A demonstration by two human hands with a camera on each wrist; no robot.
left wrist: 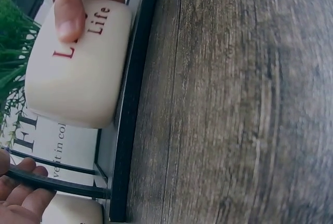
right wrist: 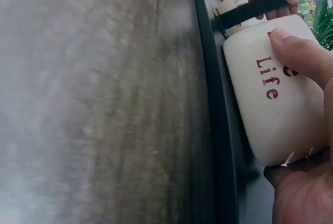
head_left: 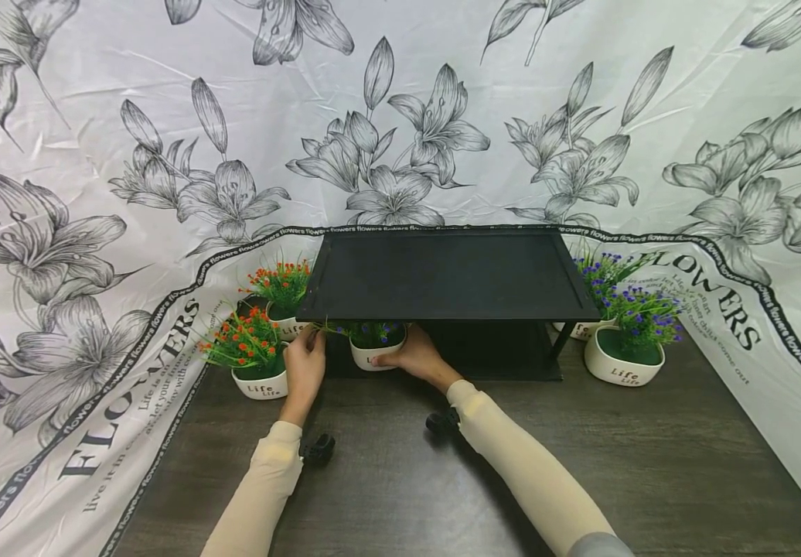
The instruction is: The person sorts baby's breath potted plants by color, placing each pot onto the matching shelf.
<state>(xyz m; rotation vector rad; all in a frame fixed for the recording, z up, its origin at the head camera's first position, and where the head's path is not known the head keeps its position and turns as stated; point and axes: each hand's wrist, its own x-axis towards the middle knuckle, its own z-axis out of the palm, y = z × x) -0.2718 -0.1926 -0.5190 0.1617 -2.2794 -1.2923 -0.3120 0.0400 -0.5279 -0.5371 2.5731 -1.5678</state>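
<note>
So, the right hand (head_left: 420,357) has its thumb laid across the red lettering of a white pot (left wrist: 78,91) with purple flowers, the rest of the hand wrapped round the pot's right side. That pot is under the top panel (head_left: 442,278) of a black stand, at the front edge of the lower shelf (head_left: 505,352); can't tell if it's actually resting there. The left hand (head_left: 305,367) is pinching the stand's front left post (left wrist: 49,181), thumb on one side, fingers curled behind. Pose-wise, both forearms reach forward and angle inward, the right one slanting in much more, the left fairly steep, cream sleeves (head_left: 526,468) down to the wrists. Just beside the left hand there's a pot of orange flowers (head_left: 261,385), another (head_left: 294,330) behind it, and two purple ones (head_left: 623,370) sit right of the stand, all on a dark wood tabletop (head_left: 386,487).
</note>
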